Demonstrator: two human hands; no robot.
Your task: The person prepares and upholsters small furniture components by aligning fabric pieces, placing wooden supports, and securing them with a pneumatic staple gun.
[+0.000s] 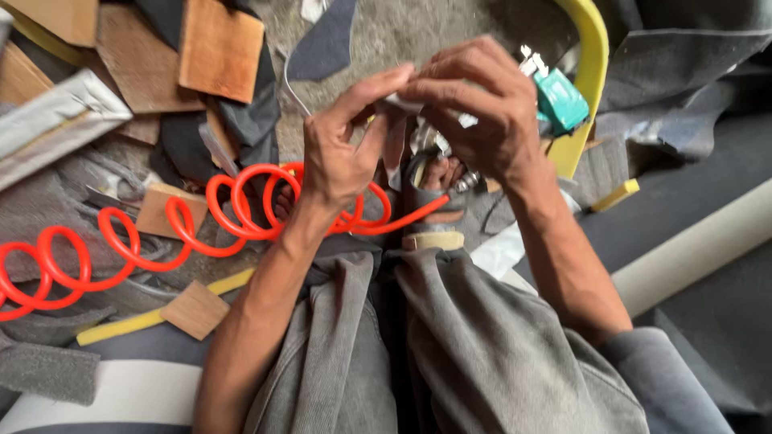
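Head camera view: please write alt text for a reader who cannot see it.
Two bare hands, left hand and right hand, pinch a small shiny metal piece together above grey-trousered knees. An orange coiled hose, wood scraps and grey fabric lie around.

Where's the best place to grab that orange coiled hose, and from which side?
Take the orange coiled hose on the raised loops near the left hand, coming down from above. There the coils arch up off the scraps, so fingers can likely hook through a loop; the far-left coils lie flatter against the grey fabric.
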